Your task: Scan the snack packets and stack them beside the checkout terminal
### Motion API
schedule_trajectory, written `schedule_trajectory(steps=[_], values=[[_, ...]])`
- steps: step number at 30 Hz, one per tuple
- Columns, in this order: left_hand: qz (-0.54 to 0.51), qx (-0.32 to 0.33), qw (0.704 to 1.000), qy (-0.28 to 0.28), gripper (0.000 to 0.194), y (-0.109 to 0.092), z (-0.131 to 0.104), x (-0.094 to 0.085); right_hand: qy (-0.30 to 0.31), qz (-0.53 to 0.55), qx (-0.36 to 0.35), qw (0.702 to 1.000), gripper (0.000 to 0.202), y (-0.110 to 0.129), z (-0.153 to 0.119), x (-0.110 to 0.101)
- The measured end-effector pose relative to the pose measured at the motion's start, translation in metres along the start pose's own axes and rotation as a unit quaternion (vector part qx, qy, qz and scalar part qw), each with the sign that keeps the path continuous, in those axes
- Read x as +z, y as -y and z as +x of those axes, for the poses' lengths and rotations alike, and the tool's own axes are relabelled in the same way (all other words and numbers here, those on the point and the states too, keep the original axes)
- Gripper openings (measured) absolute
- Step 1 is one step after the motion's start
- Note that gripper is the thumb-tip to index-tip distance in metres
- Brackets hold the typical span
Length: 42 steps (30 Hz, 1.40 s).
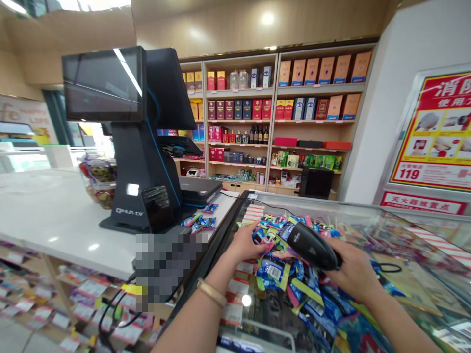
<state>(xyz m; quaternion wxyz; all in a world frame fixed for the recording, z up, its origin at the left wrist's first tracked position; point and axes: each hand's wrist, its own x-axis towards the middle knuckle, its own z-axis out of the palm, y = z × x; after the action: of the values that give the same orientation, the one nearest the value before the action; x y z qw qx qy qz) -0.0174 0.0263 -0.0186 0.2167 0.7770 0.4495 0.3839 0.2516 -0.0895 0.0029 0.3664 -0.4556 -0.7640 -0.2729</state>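
Observation:
A black handheld barcode scanner (312, 245) is gripped in my right hand (349, 267), its head pointing left over a pile of candy packets. My left hand (245, 244) is at the pile's left side, its thumb and fingers around a small blue-and-pink candy packet (259, 236). Blue, green and pink candy packets (272, 272) lie heaped on the glass counter (265, 321) beneath both hands. One packet below the scanner shows a white barcode label. My right fingertips are hidden behind the scanner.
A black cash register (136, 162) with two screens stands on the white counter (55, 211) to the left. A few loose packets (204, 224) lie beside its base, near a clear jar (101, 176). Cables (110, 314) hang at the counter's edge. Shelves of boxes (239, 109) line the back wall.

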Motion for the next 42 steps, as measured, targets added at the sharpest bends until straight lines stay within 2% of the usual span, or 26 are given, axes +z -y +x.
schedule_trajectory(steps=[3,9,12,15,17,20,22,23,24,26,27,29,32,34,36,39,42], values=[[0.088,0.003,0.996,0.035,0.083,-0.001,-0.006,0.007,-0.003,0.001,0.001,1.0,0.029,0.001,0.0,0.0],[0.113,0.0,0.993,0.019,0.074,-0.002,-0.008,0.01,0.004,0.012,0.005,1.0,0.03,0.004,0.002,-0.002],[0.054,-0.019,0.998,-0.001,0.071,-0.003,-0.006,0.007,0.004,0.012,0.008,1.0,0.031,0.004,0.001,-0.001],[-0.125,-0.055,0.989,-0.059,0.06,-0.009,-0.001,0.001,0.001,0.015,0.013,1.0,0.031,0.002,0.001,-0.001],[-0.305,-0.088,0.944,-0.087,0.05,-0.015,0.001,-0.005,0.0,0.018,0.016,1.0,0.031,0.002,0.001,-0.001],[-0.549,-0.148,0.82,-0.069,0.031,-0.024,0.003,-0.015,-0.004,0.028,0.016,0.999,0.03,0.003,0.003,-0.003],[-0.65,-0.173,0.738,-0.052,0.028,-0.03,0.003,-0.02,-0.003,0.039,0.011,0.999,0.029,0.006,0.004,-0.005],[-0.682,-0.179,0.707,-0.049,0.03,-0.032,0.002,-0.022,0.0,0.045,0.009,0.999,0.03,0.007,0.004,-0.005],[-0.703,-0.184,0.686,-0.05,0.033,-0.034,0.001,-0.024,0.004,0.052,0.01,0.999,0.03,0.008,0.004,-0.005],[-0.715,-0.192,0.67,-0.062,0.036,-0.037,0.0,-0.023,0.016,0.066,0.015,0.998,0.031,0.01,0.004,-0.005],[-0.71,-0.189,0.675,-0.067,0.037,-0.038,-0.001,-0.022,0.021,0.071,0.017,0.997,0.031,0.01,0.004,-0.005],[-0.68,-0.165,0.712,-0.064,0.044,-0.038,-0.003,-0.017,0.026,0.079,0.017,0.996,0.03,0.011,0.004,-0.004],[-0.578,-0.117,0.807,-0.034,0.058,-0.036,-0.006,-0.008,0.03,0.082,0.018,0.996,0.03,0.012,0.003,-0.003],[-0.478,-0.097,0.872,-0.035,0.06,-0.033,-0.007,-0.003,0.043,0.086,0.023,0.995,0.03,0.014,0.003,-0.003],[-0.371,-0.07,0.925,-0.048,0.058,-0.031,-0.007,0.001,0.063,0.093,0.031,0.993,0.031,0.016,0.004,-0.004],[-0.254,-0.025,0.966,-0.048,0.058,-0.029,-0.006,0.003,0.089,0.105,0.042,0.99,0.031,0.018,0.005,-0.004],[-0.214,0.002,0.976,-0.044,0.06,-0.029,-0.005,0.002,0.099,0.107,0.044,0.988,0.031,0.019,0.006,-0.005]])
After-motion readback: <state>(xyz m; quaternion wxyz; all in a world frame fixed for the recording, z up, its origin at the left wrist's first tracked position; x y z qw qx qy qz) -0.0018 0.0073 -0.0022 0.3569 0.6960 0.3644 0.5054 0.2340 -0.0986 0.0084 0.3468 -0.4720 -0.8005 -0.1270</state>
